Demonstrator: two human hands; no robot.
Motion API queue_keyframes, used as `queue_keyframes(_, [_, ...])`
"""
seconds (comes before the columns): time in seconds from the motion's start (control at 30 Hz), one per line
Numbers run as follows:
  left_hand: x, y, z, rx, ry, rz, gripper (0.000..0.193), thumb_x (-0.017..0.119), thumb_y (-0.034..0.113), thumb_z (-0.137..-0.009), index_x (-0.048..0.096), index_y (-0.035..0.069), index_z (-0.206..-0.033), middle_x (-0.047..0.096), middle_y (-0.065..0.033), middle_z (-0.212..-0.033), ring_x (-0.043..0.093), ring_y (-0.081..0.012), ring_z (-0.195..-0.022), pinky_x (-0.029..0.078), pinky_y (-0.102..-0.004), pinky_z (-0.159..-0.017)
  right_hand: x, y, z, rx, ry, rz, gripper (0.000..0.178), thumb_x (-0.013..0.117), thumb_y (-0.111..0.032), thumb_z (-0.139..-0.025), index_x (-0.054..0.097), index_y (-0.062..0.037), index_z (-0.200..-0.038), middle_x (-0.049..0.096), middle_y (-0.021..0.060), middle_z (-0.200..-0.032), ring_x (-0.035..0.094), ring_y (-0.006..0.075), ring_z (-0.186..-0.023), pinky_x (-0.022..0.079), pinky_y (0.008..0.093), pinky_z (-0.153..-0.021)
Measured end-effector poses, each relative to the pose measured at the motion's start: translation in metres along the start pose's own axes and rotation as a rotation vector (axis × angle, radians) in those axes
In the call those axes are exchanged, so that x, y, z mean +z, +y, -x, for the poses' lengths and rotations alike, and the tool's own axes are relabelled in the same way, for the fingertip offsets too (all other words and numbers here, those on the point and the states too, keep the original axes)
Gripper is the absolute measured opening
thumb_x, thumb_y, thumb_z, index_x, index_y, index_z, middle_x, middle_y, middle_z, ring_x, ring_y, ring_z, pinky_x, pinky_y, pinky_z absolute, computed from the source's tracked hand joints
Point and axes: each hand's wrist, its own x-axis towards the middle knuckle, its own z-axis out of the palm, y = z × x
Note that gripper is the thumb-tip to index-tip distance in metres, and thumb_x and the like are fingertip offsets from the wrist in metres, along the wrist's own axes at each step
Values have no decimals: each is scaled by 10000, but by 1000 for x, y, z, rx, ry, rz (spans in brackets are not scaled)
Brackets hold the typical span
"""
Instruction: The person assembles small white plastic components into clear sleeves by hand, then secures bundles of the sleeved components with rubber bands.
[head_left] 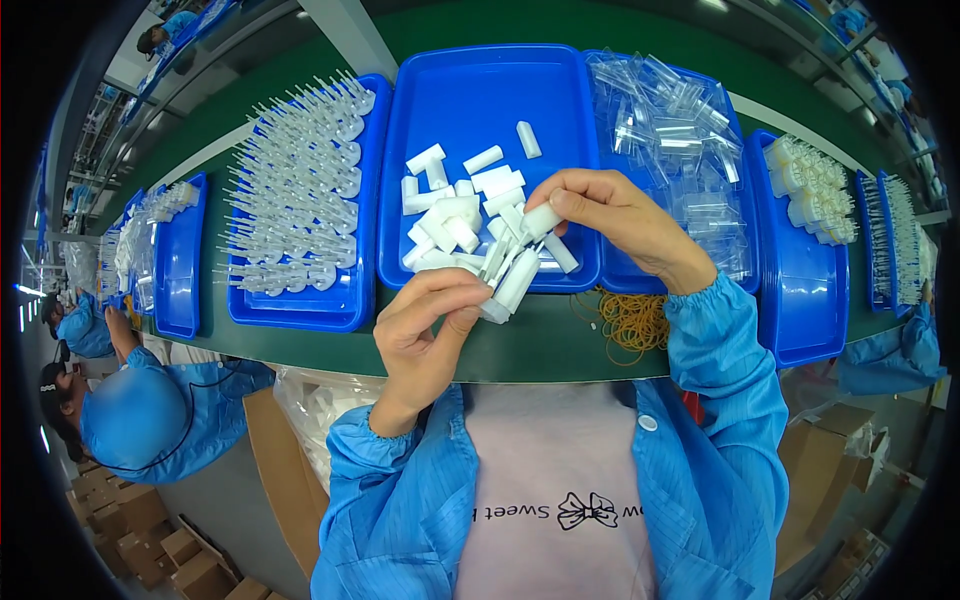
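Note:
In front of me, white foam-like blocks (440,225) lie loosely heaped in the near half of a blue tray (485,100). My left hand (425,335) is closed at the tray's front edge, thumb and fingers pinching a white and clear plastic piece (514,284) that points up and away. My right hand (625,220), coming in from the right, is closed on a small white block (541,221) between thumb and forefinger. That block is at the far end of the plastic piece; whether the two are joined is hard to make out.
To the left, a blue tray holds upright rows of white thin-stemmed parts (300,190). Clear plastic pieces (680,130) fill the tray on the right. Rubber bands (635,322) lie on the green table (330,345) near my right forearm. Co-workers in blue sit at both sides.

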Motion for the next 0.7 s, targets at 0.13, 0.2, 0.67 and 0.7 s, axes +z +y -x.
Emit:
queue_keyframes(0.13, [2, 5, 0, -15, -29, -22, 103, 667, 6, -816, 675, -9, -917, 625, -104, -959, 580, -152, -841, 462, -241, -709, 3, -4, 4, 22, -28, 37, 258, 511, -253, -947, 638, -41, -1026, 627, 46, -945, 557, 108, -869, 437, 245, -782])
queue_keyframes(0.2, [3, 7, -1, -32, -50, -8, 189, 668, -68, -756, 702, 18, -921, 650, -90, -923, 614, -177, -827, 483, -252, -702, 6, -8, 7, -1, -15, 29, 252, 531, -248, -935, 628, -39, -1038, 630, 51, -943, 566, 107, -875, 440, 245, -794])
queue_keyframes(0.67, [4, 11, 0, 106, -59, -126, 251, 691, -89, -672, 707, 31, -892, 653, -78, -891, 612, -201, -787, 471, -280, -660, 20, -19, 19, -75, 189, 27, 177, 607, -151, -874, 609, -13, -985, 631, 44, -913, 583, 100, -859, 440, 246, -788])
queue_keyframes(0.7, [4, 10, 1, 98, -48, -129, 266, 692, -93, -652, 707, 33, -887, 652, -79, -888, 612, -208, -784, 476, -288, -658, 20, -19, 20, -74, 192, 26, 177, 607, -151, -874, 609, -13, -985, 631, 44, -913, 583, 100, -859, 440, 246, -788])
